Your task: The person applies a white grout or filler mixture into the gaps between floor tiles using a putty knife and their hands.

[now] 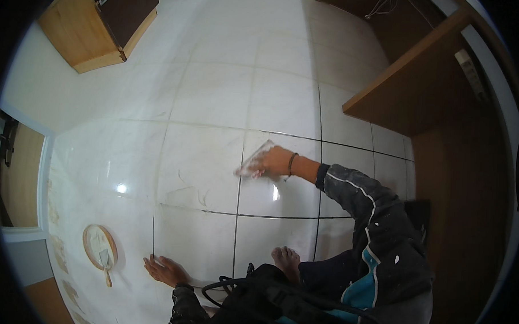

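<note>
My right hand (278,161) is closed on a flat, pale grout spreader (264,151), pressed to the white tile floor (207,94) at a joint between tiles. Motion smears the tool's edge a little, so its exact shape is hard to make out. My left hand (165,271) rests on the floor at the lower left, fingers spread and nothing in them. To its left stands a round orange-brown bowl (114,245) with whitish paste inside. A small trowel (106,268) leans over the bowl's near rim, its wooden handle outside. Some joints look dark, others pale and filled.
A wooden cabinet (84,30) stands at the far left. Brown wooden furniture (411,70) lines the right side, with a power strip (470,72) on it. A white-framed opening (44,183) is at the left. My bare foot (287,263) is close below my right hand.
</note>
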`<action>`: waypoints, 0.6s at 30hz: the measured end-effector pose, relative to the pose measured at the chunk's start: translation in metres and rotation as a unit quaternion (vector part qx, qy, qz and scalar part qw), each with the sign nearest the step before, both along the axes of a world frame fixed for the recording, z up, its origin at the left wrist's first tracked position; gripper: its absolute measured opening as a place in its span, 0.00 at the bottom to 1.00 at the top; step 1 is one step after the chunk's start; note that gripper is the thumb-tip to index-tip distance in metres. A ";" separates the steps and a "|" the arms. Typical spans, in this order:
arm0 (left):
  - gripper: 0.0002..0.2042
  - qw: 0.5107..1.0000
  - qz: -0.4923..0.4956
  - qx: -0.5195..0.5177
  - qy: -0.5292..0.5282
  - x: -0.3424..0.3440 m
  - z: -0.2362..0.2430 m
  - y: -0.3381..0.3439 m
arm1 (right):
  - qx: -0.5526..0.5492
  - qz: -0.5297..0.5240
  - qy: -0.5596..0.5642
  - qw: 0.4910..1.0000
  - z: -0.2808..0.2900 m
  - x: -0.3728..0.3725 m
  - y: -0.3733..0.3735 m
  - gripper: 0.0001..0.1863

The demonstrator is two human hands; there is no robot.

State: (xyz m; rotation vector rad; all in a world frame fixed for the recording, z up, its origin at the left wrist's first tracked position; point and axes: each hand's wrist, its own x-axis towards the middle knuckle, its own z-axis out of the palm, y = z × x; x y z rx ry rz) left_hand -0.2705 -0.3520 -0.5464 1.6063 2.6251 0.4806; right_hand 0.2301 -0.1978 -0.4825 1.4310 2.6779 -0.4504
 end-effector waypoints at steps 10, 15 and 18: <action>0.22 1.000 0.007 -0.003 -0.014 0.004 0.006 0.002 | 0.181 0.045 -0.111 0.976 0.040 0.043 0.090 0.22; 0.23 1.000 0.016 0.000 -0.018 0.001 0.008 0.003 | 0.167 0.063 -0.149 0.973 0.011 0.068 0.135 0.25; 0.24 1.000 0.010 -0.005 -0.019 0.005 0.008 0.004 | 0.121 0.077 -0.051 0.988 -0.022 0.098 0.103 0.26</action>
